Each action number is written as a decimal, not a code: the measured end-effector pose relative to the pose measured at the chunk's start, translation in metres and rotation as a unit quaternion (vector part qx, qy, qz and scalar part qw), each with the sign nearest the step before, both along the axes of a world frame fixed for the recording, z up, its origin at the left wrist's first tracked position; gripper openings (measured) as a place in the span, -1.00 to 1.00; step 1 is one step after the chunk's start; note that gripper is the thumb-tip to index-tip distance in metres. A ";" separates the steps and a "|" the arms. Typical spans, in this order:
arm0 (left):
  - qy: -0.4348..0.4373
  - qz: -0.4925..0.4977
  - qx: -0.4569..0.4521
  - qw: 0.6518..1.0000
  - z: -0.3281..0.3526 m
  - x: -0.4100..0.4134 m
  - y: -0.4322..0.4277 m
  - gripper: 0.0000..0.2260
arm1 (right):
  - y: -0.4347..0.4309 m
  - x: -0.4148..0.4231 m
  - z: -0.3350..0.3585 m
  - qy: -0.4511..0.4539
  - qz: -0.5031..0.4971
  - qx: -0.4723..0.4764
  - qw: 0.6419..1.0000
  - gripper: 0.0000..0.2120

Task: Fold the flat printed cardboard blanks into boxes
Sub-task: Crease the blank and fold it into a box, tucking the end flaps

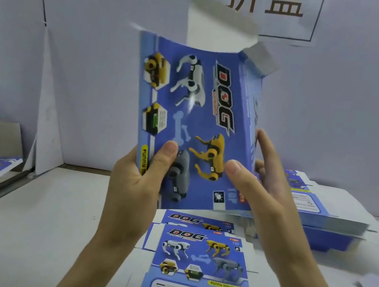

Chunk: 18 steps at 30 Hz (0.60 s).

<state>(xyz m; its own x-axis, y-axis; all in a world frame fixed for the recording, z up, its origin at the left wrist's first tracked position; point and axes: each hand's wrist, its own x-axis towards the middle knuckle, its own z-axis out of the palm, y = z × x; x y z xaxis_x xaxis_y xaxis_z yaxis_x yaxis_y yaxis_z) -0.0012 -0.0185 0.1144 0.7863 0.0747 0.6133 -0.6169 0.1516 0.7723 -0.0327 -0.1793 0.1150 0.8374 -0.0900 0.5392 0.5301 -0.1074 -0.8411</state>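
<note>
Thin printed box blank — likely light, springy, crease-prone; left hand and right hand pinch its lower side edges, thumbs in front.

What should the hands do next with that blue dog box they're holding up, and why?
Probably tuck the white top flap shut: the box, gripped by the left hand and right hand, looks opened into a sleeve with that end open.
</note>
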 end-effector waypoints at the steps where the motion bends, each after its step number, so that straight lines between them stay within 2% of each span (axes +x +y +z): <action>1: -0.007 0.009 0.000 1.000 -0.001 0.000 0.001 -0.67 | 0.001 0.000 -0.001 0.006 0.001 0.001 1.000 -0.12; 3: -0.008 0.012 0.005 1.000 0.000 0.000 0.004 -0.71 | 0.003 0.000 -0.001 0.008 0.014 0.005 1.000 -0.13; 7: 0.000 -0.017 0.032 0.999 0.003 -0.003 0.003 -0.65 | 0.007 -0.001 -0.001 -0.033 0.012 -0.025 0.999 -0.23; 10: 0.010 0.018 0.024 0.999 -0.001 -0.002 -0.001 -0.73 | 0.003 0.002 -0.004 -0.019 0.001 -0.043 0.999 -0.15; 14: 0.007 0.055 0.025 0.998 -0.004 0.000 0.000 -0.66 | -0.001 0.003 -0.005 0.021 0.012 -0.044 0.999 -0.08; 18: 0.028 -0.013 0.036 0.999 -0.003 0.002 0.002 -0.61 | -0.001 0.004 -0.004 -0.005 0.028 -0.036 0.999 -0.25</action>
<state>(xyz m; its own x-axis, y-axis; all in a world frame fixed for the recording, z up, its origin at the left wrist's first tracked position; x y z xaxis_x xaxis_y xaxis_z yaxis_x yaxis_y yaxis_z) 0.0012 -0.0161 0.1113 0.8209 0.0114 0.5710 -0.5687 0.1087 0.8153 -0.0292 -0.1800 0.1114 0.8351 -0.0029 0.5501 0.5446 -0.1374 -0.8274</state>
